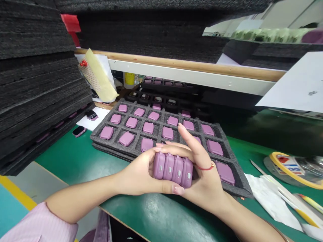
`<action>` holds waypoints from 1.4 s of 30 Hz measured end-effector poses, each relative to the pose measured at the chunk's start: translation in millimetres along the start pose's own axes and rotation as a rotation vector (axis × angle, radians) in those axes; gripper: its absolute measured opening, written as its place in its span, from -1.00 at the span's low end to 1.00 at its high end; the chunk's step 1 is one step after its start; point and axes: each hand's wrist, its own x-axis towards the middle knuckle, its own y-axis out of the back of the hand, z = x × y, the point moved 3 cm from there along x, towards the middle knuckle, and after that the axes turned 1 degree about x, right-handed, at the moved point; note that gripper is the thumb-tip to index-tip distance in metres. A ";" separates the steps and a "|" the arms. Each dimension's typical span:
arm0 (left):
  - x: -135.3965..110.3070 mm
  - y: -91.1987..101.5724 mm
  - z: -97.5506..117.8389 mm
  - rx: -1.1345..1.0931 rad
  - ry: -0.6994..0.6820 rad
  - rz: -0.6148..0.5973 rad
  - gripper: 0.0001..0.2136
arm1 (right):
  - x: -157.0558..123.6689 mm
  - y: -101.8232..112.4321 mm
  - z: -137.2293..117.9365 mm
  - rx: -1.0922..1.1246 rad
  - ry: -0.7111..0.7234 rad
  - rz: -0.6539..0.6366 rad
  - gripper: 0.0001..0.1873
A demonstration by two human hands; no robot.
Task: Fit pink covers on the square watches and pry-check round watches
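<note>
Several purple watch cases point(173, 170) stand side by side in a row between my hands, small silvery side buttons facing me. My left hand point(141, 173) wraps the row from the left, its thumb along the lower edge. On the right, my right hand point(205, 176) cups the row's other end and back, one finger raised and a thin red cord around the wrist. Part of the row is hidden by the fingers. Just beyond lies a dark grey foam tray point(111, 145), with a similar purple case point(126, 138) in many of its compartments.
Tall stacks of black foam point(37, 67) rise at the left. A wood-edged shelf point(191, 69) crosses above the tray. Watches point(79, 131) lie on the green table point(151, 215) at left. A clear jar point(292, 168), white cloth point(270, 198) and tools lie at right.
</note>
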 end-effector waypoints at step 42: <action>-4.7 3.4 -12.9 -0.303 0.077 -0.047 -0.50 | 2.3 4.4 10.4 0.039 -0.061 -0.047 0.12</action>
